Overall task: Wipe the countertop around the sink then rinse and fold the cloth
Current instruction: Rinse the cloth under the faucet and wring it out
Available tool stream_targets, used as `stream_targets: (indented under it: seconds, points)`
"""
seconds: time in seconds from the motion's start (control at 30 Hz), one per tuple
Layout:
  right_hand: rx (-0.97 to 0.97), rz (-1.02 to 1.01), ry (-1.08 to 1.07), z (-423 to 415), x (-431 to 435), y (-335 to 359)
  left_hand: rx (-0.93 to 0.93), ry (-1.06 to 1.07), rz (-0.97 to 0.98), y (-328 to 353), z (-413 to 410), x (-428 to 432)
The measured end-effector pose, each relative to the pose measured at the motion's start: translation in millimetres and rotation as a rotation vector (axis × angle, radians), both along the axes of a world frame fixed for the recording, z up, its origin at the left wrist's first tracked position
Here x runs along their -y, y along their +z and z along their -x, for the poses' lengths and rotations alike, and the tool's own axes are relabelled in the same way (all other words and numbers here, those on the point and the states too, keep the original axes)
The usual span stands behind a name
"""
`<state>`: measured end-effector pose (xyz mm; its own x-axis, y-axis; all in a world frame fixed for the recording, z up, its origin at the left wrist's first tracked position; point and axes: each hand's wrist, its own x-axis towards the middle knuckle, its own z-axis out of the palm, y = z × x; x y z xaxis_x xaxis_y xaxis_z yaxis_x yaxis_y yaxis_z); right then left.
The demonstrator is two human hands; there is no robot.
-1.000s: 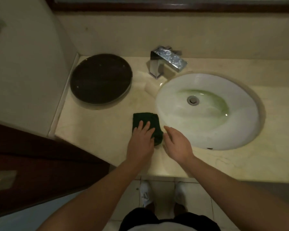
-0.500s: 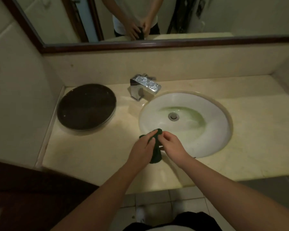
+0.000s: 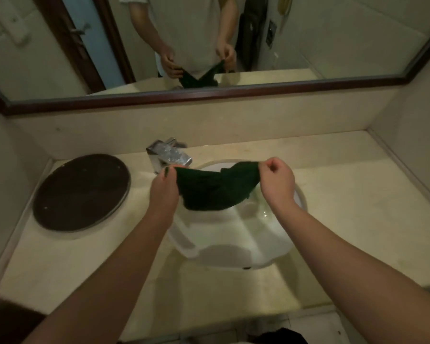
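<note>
A dark green cloth [image 3: 216, 188] hangs spread out in the air above the white oval sink [image 3: 236, 247]. My left hand [image 3: 164, 188] pinches its left top corner. My right hand [image 3: 276, 181] pinches its right top corner, and the cloth sags between them. The chrome faucet [image 3: 168, 155] stands just behind my left hand, at the sink's back left. The beige countertop [image 3: 353, 214] runs around the sink. The cloth and hands hide the sink's drain.
A round dark tray [image 3: 81, 192] lies on the counter at the left. A wood-framed mirror [image 3: 209, 95] spans the back wall and reflects a person's hands and the cloth. Walls close in at left and right. Floor tiles [image 3: 315, 326] show below the counter's front edge.
The cloth was folded on the counter left of the sink. Both hands lifted it, moved it over the basin and pulled it open. The view tilted up toward the mirror.
</note>
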<state>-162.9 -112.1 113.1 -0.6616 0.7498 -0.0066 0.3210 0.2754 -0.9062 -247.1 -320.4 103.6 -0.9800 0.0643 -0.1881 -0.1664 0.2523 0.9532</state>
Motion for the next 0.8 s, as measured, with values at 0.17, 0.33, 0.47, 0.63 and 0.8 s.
stream_targets:
  seconds: [0.17,0.33,0.47,0.63,0.8]
  points:
    - [-0.083,-0.066,0.232,24,-55,21,0.039,0.226,-0.002,-8,20,-23]
    - [-0.123,-0.217,0.485,46,-70,36,-0.055,0.309,0.249,-11,7,-41]
    - [-0.167,-0.344,0.774,55,-51,62,-0.275,-0.073,0.331,4,-18,-72]
    - [-0.311,-0.268,0.921,49,-24,105,-0.247,-0.474,0.031,17,-21,-117]
    - [-0.484,0.221,0.832,37,-31,149,-0.091,-0.394,0.059,-10,-7,-138]
